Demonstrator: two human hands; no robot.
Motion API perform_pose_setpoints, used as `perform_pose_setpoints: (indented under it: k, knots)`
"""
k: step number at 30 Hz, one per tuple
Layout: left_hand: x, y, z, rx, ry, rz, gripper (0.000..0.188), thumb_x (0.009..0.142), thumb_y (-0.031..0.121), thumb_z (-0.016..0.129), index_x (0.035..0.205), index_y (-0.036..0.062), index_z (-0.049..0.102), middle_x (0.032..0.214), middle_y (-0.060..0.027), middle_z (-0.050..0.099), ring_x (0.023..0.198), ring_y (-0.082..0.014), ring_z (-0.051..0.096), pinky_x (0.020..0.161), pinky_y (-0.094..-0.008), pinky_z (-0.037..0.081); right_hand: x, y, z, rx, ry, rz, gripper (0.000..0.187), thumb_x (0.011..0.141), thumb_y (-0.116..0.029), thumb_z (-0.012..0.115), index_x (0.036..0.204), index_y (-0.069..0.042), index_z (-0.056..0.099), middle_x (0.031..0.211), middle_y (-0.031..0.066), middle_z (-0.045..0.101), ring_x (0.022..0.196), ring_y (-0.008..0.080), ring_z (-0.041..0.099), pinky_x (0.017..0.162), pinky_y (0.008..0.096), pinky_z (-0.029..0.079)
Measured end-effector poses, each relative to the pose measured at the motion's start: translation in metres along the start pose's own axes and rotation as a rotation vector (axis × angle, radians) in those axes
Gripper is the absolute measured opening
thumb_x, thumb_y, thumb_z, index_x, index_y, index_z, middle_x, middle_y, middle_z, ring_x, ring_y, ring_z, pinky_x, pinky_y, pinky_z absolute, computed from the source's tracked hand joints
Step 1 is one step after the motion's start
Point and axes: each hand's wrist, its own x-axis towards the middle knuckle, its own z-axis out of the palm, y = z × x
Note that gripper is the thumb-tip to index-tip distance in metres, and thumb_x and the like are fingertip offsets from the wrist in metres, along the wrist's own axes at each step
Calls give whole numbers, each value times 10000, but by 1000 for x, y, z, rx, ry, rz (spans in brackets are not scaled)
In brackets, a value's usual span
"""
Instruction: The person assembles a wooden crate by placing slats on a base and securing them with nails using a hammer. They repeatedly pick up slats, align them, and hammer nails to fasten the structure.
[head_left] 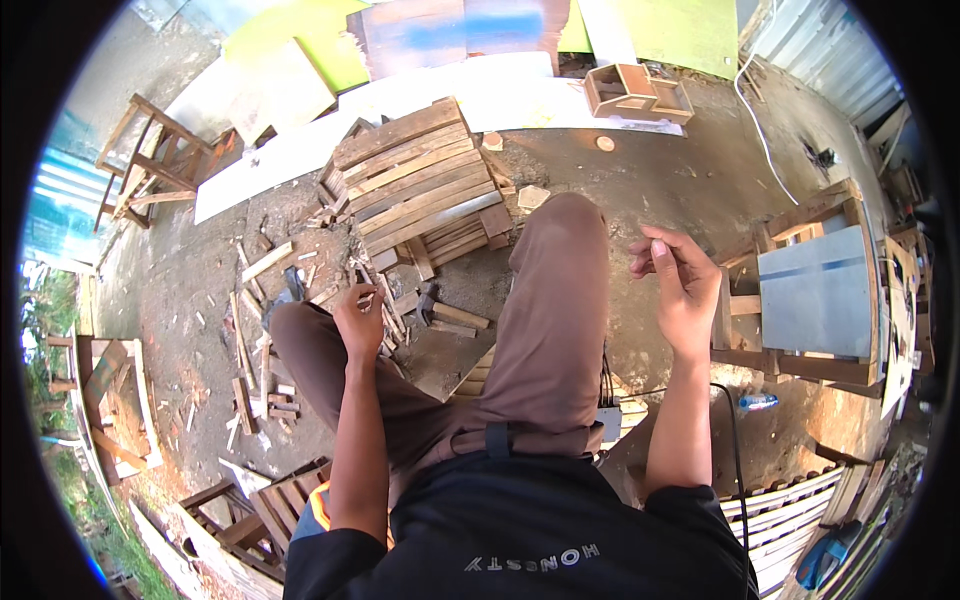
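My left hand (359,320) is held above my left thigh with its fingers curled into a pinch. Whatever they hold, if anything, is too small to make out. Off to the right of my right knee, my right hand (684,290) hangs in the air, fingers loosely bent and no object seen in them. A hammer (458,315) with a dark head and wooden handle lies between my legs, nearest to my left hand. Beyond it stands a stack of wooden planks (415,180), slatted on top like a low bench or crate.
Wood offcuts (243,405) litter the ground at left. A small wooden box frame (640,92) rests on a white sheet (270,180). A wooden stand with a grey panel (815,290) is at right, near a plastic bottle (758,402). A dark cable (735,450) runs beside my right arm.
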Motion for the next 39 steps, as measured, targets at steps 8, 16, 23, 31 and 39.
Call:
perform_pose_setpoints:
  k: [8, 16, 23, 31, 39]
  knots:
    - [-5, 35, -22, 15, 15, -17, 173, 895, 102, 816, 975, -19, 722, 897, -144, 746, 797, -235, 733, 746, -336, 573, 23, 7, 4, 12, -182, 44, 216, 1068, -33, 576, 1208, 34, 726, 979, 102, 751, 823, 116, 666, 761, 278, 566]
    - [24, 0, -23, 98, -26, -60, 175, 895, 116, 816, 974, -16, 731, 827, -133, 744, 738, -211, 730, 719, -332, 564, 52, 9, 32, -104, -276, 124, 221, 1072, -43, 583, 1219, 51, 719, 1002, 104, 747, 870, 124, 668, 791, 284, 561]
    - [72, -7, -17, 72, -135, -79, 168, 906, 131, 815, 991, 3, 748, 859, -130, 767, 797, -215, 770, 740, -327, 577, 68, -1, 86, -88, -303, 147, 216, 1073, -38, 578, 1211, 42, 724, 1012, 100, 743, 867, 123, 671, 791, 266, 553]
    - [68, -35, 4, -33, -87, -235, 199, 890, 129, 830, 1001, -18, 753, 880, -162, 782, 826, -235, 777, 760, -344, 570, 93, 76, 186, 134, -398, 300, 209, 1070, -68, 586, 1185, 46, 719, 959, 84, 735, 803, 110, 661, 732, 263, 559]
    - [56, -60, 11, -142, 11, -313, 210, 905, 128, 818, 1059, -4, 764, 921, -113, 799, 844, -138, 752, 794, -296, 575, 61, 194, 246, -271, -68, 314, 238, 1050, -136, 615, 1071, 70, 732, 847, 115, 770, 688, 132, 700, 656, 286, 562]
